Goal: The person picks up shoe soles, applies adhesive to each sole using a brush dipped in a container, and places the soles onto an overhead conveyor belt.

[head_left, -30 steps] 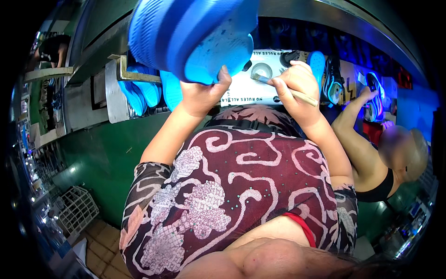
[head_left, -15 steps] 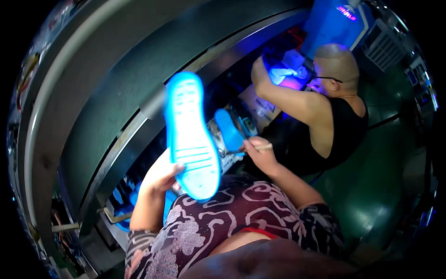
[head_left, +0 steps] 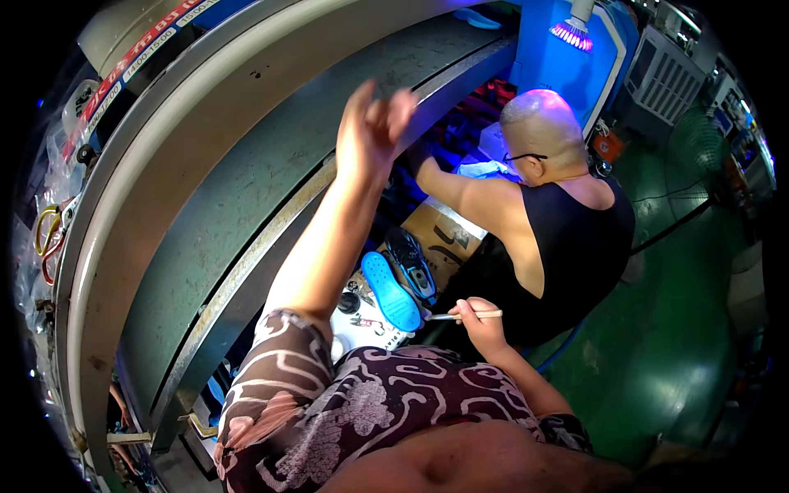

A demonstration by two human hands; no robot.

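Two hands, well apart: my left hand (head_left: 371, 135), blurred, fingers loosely parted, arm outstretched; my right hand (head_left: 481, 324), lower, closed around a brush (head_left: 491, 314).

A blue sole (head_left: 478, 19) lies on the dark green belt (head_left: 238, 177).
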